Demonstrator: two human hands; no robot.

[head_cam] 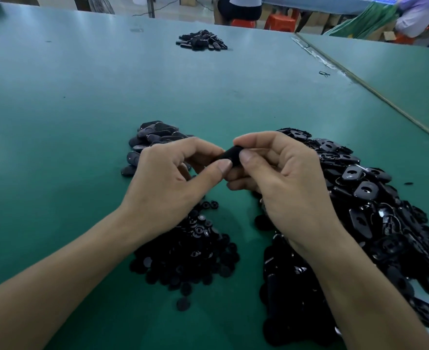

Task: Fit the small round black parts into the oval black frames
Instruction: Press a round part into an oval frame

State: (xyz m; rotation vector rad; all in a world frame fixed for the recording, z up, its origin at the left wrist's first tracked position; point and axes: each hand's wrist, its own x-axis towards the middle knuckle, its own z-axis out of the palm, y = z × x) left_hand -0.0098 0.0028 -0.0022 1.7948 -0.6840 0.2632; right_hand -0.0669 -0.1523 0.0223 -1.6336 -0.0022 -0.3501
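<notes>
Both hands meet above the green table on one oval black frame. My left hand pinches its left end between thumb and fingers. My right hand pinches its right end, thumb on top. Whether a round part sits in that frame is hidden by my fingers. Below my left hand lies a heap of small round black parts. A big heap of oval black frames spreads under and to the right of my right hand. Behind my left hand sits a smaller pile of dark oval pieces.
Another small pile of black pieces lies far back on the table. A seam joins a second green table on the right. People sit on red stools beyond the far edge. One tiny black scrap lies near the seam.
</notes>
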